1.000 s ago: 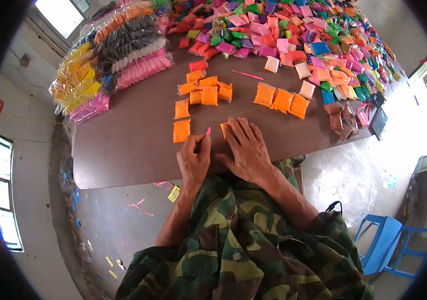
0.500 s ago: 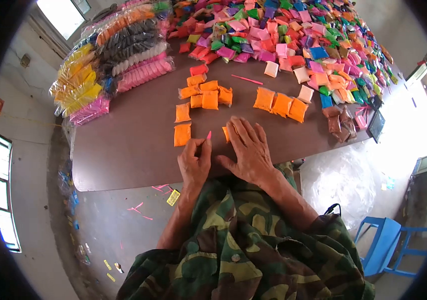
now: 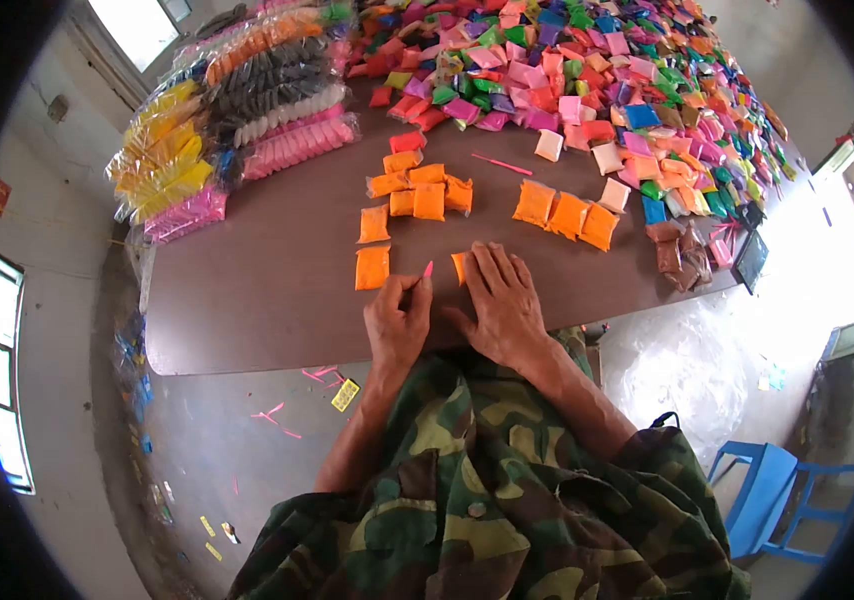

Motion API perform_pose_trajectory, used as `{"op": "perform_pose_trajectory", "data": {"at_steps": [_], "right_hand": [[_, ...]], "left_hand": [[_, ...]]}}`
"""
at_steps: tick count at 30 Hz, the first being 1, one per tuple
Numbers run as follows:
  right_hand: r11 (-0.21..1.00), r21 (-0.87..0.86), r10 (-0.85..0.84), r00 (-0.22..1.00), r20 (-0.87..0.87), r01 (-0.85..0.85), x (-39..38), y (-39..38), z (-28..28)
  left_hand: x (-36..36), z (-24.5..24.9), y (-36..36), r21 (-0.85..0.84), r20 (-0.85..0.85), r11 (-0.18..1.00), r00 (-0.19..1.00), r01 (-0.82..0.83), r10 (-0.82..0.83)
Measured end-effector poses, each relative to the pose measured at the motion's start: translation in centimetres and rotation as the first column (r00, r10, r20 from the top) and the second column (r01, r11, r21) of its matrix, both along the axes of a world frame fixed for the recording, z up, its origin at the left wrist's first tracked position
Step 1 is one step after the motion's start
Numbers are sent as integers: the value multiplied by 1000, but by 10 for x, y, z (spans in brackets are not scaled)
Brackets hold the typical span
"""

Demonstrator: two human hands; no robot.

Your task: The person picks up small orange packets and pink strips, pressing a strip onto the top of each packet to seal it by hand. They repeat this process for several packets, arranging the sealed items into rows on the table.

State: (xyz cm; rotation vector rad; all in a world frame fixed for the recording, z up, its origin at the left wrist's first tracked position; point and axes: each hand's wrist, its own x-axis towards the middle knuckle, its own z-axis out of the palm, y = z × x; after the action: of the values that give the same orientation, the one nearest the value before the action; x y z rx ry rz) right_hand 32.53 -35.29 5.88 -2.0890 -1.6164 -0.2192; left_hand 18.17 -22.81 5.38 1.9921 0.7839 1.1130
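Brown and wide, the table fills most of a bare concrete room, with a window off to the side and a blue chair on the floor.

At the near edge, the left hand is curled shut around a thin pink stick, pinched between thumb and fingers with the tip pointing up and away. Just beside it, the right hand lies flat and open, fingers spread, pressing down on a small orange packet of which only one corner peeks out by the fingertips.

That packet looks light, soft and squashy, sealed in smooth film that is likely a bit slippery. I'd guess it is best pinched at an edge or corner rather than squeezed in the middle.

Beyond the hands, another orange packet lies alone, then a cluster of orange packets and a row of three. A second pink stick lies farther back. Brown packets sit to the right, a huge pile of mixed packets covers the far end, and bagged bundles are stacked at the far left.
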Motion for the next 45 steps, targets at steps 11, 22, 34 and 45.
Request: {"op": "perform_pose_trajectory", "data": {"at_steps": [11,22,34,45], "right_hand": [[978,206,74,988,-139,-44,5,-15,9],[972,226,-31,989,-147,64,6,-40,0],[963,257,-23,975,-221,81,3,-39,7],[946,321,14,979,-202,52,7,-41,3]], "left_hand": [[-2,4,-1,-61,-59,998,998,3,-7],[-3,-2,0,-83,-89,996,996,22,-30],[17,19,-9,134,-159,966,967,222,-200],[56,32,-3,268,-538,866,812,422,-229]]}}
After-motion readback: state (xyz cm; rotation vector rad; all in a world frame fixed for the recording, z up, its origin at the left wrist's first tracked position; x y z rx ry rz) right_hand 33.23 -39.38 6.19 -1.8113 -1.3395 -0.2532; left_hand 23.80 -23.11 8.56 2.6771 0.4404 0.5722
